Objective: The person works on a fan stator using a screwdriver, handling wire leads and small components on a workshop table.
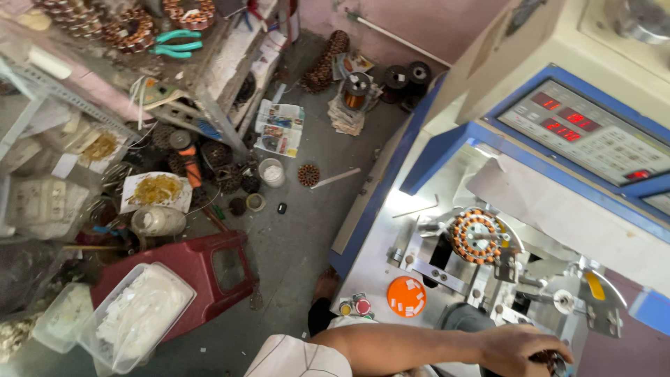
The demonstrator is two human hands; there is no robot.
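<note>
This is a small motor-winding workshop, cramped and cluttered. The winding machine with its blue frame fills the right side; a round copper-wound core is mounted on it, a panel of red number displays sits above that, and an orange round button lies lower left of the core. Left of the machine, on the concrete floor, lie wire spools, stacked papers and loose cores. Further left stand a red plastic stool, tubs of white scraps and a metal shelf holding more wound coils and green-handled pliers.
</note>
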